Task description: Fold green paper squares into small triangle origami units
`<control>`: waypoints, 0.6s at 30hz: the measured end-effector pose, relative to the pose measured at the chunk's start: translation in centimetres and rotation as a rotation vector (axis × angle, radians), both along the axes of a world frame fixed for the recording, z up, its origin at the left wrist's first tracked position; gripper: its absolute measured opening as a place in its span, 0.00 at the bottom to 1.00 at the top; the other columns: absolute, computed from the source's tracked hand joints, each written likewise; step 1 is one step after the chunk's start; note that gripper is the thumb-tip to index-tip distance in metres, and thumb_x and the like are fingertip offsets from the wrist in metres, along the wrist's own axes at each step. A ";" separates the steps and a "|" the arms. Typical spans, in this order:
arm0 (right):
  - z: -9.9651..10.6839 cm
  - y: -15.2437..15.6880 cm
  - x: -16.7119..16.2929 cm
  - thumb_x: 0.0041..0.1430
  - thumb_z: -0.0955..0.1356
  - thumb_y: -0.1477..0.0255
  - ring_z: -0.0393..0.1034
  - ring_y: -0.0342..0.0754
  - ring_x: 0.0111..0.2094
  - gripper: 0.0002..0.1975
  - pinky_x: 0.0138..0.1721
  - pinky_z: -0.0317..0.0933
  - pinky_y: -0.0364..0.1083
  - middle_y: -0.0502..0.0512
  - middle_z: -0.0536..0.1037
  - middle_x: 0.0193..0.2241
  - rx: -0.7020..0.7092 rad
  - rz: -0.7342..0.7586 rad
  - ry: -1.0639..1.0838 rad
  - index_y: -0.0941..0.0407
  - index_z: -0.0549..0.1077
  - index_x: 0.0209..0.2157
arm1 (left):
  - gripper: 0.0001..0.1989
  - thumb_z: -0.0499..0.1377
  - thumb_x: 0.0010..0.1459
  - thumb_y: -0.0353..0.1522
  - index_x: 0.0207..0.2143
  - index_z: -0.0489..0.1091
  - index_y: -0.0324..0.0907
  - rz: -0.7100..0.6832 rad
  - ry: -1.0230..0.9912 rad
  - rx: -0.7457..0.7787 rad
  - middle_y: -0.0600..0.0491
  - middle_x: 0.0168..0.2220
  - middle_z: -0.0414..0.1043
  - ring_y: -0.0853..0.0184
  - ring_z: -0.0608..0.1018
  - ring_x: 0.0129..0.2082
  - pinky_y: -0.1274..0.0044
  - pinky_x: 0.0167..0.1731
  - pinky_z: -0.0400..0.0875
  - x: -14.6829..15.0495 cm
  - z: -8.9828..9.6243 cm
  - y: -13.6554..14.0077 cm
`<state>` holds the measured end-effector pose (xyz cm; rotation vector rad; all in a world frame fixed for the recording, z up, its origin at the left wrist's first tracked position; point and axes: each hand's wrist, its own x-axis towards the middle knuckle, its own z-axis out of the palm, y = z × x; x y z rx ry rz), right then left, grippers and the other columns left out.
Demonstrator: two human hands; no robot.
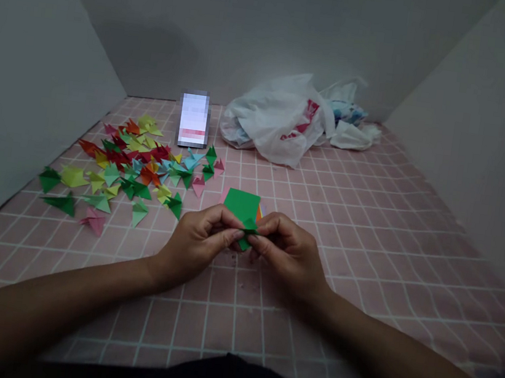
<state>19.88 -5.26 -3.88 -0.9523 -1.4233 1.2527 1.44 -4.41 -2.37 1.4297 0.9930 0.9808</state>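
Between my two hands is a small piece of folded green paper (250, 226), pinched from both sides. My left hand (203, 232) is closed, thumb and forefinger on the paper's left edge. My right hand (288, 249) grips the right edge in the same kind of pinch. Just beyond my fingers lies a stack of coloured paper sheets (242, 203) with a green one on top; pink and orange edges peek out at its sides. My fingers hide part of the folded piece and the near end of the stack.
Many folded paper cranes (138, 158) in mixed colours lie spread at the left. Behind them a phone (194, 119) stands lit. White plastic bags (280, 118) and a crumpled white tissue (355, 136) sit at the back. Pale walls enclose the pink checked tablecloth (368, 229).
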 end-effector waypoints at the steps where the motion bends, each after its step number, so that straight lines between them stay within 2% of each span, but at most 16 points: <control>1: 0.1 -0.1 0.1 0.58 0.73 0.72 0.69 0.42 0.25 0.08 0.26 0.65 0.44 0.49 0.73 0.26 0.034 -0.017 -0.030 0.55 0.70 0.28 | 0.04 0.64 0.57 0.30 0.32 0.72 0.39 0.009 0.011 0.024 0.54 0.25 0.78 0.70 0.81 0.26 0.80 0.28 0.76 0.0 0.0 -0.1; 5: 0.4 -0.3 0.2 0.61 0.71 0.71 0.69 0.43 0.25 0.08 0.27 0.65 0.44 0.49 0.72 0.26 0.137 -0.057 -0.136 0.55 0.70 0.29 | 0.03 0.64 0.57 0.30 0.33 0.73 0.39 0.028 0.007 0.068 0.54 0.26 0.79 0.70 0.81 0.26 0.81 0.28 0.76 -0.1 -0.1 0.0; 9: 0.2 -0.1 0.2 0.62 0.69 0.72 0.68 0.43 0.25 0.06 0.27 0.64 0.43 0.49 0.72 0.25 0.118 -0.054 -0.171 0.55 0.69 0.30 | 0.04 0.64 0.56 0.28 0.35 0.75 0.39 0.031 0.024 0.098 0.54 0.29 0.80 0.71 0.82 0.27 0.83 0.29 0.76 -0.1 -0.2 0.3; 14: -0.3 0.2 0.2 0.61 0.69 0.73 0.68 0.44 0.27 0.02 0.28 0.64 0.44 0.50 0.73 0.28 0.127 -0.040 -0.199 0.55 0.71 0.34 | 0.02 0.64 0.55 0.28 0.33 0.76 0.39 0.053 0.044 0.105 0.55 0.25 0.79 0.72 0.81 0.25 0.83 0.27 0.75 -0.1 -0.3 0.3; 18: -0.1 0.4 0.3 0.61 0.69 0.75 0.68 0.46 0.31 0.05 0.33 0.63 0.46 0.51 0.73 0.29 0.252 -0.078 -0.275 0.54 0.72 0.31 | 0.05 0.63 0.56 0.29 0.36 0.77 0.39 0.026 0.094 0.093 0.54 0.26 0.79 0.71 0.80 0.26 0.82 0.27 0.74 -0.2 -0.4 0.5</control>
